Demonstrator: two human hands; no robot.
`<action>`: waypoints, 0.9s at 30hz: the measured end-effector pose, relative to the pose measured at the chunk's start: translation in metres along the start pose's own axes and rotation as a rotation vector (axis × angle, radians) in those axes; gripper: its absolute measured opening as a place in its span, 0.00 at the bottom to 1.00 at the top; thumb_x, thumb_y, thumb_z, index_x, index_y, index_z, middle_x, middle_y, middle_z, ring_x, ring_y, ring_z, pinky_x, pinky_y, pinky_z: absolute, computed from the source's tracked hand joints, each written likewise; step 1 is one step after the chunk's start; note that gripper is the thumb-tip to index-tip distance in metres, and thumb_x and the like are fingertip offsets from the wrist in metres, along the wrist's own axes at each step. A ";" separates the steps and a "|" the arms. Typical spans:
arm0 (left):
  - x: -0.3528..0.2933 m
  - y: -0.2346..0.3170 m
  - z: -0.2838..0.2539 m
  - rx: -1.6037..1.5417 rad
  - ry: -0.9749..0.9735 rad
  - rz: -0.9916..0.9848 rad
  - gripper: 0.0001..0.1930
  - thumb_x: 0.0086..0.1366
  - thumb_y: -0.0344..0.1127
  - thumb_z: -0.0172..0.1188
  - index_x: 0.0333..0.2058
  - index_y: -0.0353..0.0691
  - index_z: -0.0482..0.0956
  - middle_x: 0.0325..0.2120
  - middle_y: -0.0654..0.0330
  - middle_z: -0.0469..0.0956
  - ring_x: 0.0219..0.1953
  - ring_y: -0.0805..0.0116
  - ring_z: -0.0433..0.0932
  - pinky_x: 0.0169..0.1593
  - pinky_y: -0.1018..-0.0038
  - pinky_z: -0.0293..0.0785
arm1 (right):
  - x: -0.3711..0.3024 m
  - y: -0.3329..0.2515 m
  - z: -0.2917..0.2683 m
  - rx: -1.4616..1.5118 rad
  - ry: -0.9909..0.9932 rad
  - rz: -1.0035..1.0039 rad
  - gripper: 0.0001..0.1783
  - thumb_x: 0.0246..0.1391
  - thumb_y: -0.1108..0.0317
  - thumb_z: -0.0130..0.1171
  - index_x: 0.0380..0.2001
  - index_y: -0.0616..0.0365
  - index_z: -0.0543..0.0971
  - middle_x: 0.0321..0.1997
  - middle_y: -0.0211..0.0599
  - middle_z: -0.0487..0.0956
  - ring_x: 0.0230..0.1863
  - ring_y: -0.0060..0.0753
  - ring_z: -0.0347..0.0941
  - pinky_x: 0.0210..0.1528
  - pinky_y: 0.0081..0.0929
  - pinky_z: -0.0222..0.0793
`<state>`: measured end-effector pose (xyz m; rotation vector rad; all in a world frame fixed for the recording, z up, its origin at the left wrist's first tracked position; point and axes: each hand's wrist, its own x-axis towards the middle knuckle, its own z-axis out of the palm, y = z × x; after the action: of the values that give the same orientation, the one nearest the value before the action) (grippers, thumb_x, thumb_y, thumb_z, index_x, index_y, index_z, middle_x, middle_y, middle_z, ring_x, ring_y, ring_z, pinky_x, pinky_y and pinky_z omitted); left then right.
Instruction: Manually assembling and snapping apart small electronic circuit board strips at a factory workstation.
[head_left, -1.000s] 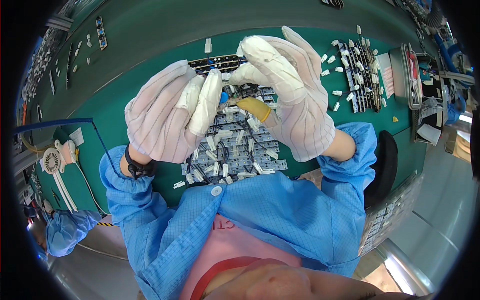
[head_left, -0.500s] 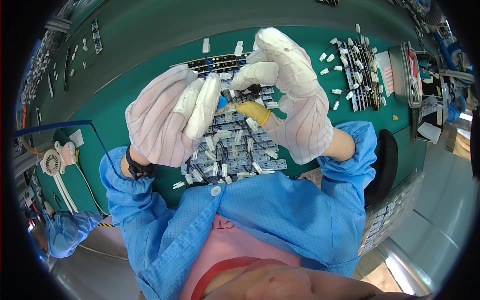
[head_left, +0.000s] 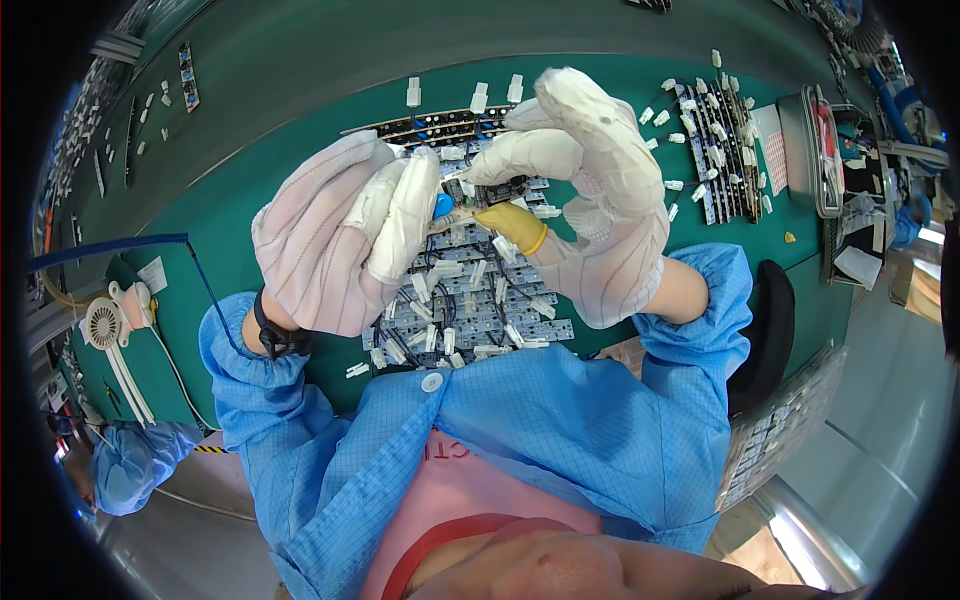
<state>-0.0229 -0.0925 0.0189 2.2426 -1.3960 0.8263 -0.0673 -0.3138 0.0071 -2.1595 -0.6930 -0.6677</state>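
My left hand (head_left: 335, 230), in a striped white glove with taped fingertips, is closed on one end of a small circuit board (head_left: 458, 190) with a blue round part (head_left: 443, 206). My right hand (head_left: 590, 210), gloved alike with a yellow cover on the thumb, has its thumb and index tips closed at the same board; its other fingers curl above. The fingers hide much of the board. Beneath lie rows of circuit board strips (head_left: 465, 320) with black wires and white connectors (head_left: 448, 340).
Behind my hands stand dark boards (head_left: 425, 130) on edge. At right are a stack of wired boards (head_left: 715, 150), a clear bin (head_left: 810, 150) and a black curved object (head_left: 765, 335). A small fan (head_left: 104, 326) and a blue cord (head_left: 110, 253) are at left, with another person's sleeve (head_left: 140, 465).
My right hand's upper fingers have shifted slightly right and curled, baring a white connector behind them. My left hand stays nearly still.
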 end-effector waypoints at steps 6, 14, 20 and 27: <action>0.001 -0.002 -0.001 -0.059 -0.004 -0.004 0.16 0.41 0.30 0.65 0.30 0.25 0.80 0.29 0.47 0.80 0.38 0.53 0.80 0.44 0.64 0.78 | 0.004 -0.003 -0.004 -0.075 0.032 -0.114 0.47 0.40 0.71 0.70 0.61 0.69 0.56 0.34 0.33 0.83 0.45 0.38 0.73 0.58 0.44 0.58; 0.000 -0.013 0.008 -0.193 0.048 0.115 0.20 0.40 0.33 0.62 0.34 0.25 0.80 0.29 0.47 0.79 0.36 0.52 0.80 0.43 0.62 0.78 | -0.010 -0.002 -0.011 -0.179 0.035 -0.248 0.47 0.39 0.69 0.70 0.61 0.67 0.56 0.37 0.33 0.83 0.48 0.38 0.70 0.58 0.48 0.56; -0.006 -0.020 0.013 -0.391 0.118 0.068 0.19 0.44 0.31 0.62 0.36 0.26 0.78 0.29 0.47 0.79 0.33 0.49 0.80 0.40 0.59 0.78 | 0.000 0.000 -0.011 -0.389 0.247 -0.334 0.55 0.35 0.59 0.73 0.63 0.65 0.54 0.49 0.52 0.75 0.59 0.48 0.63 0.61 0.51 0.55; 0.004 -0.017 0.010 -0.308 0.091 -0.105 0.17 0.47 0.29 0.66 0.38 0.34 0.80 0.25 0.55 0.79 0.32 0.55 0.80 0.38 0.65 0.75 | 0.015 0.014 -0.022 -0.482 0.126 -0.321 0.46 0.36 0.48 0.72 0.55 0.63 0.68 0.54 0.55 0.69 0.57 0.56 0.65 0.61 0.52 0.59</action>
<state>-0.0036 -0.0936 0.0137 1.9982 -1.2569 0.6222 -0.0525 -0.3350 0.0218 -2.4282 -0.8898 -1.2350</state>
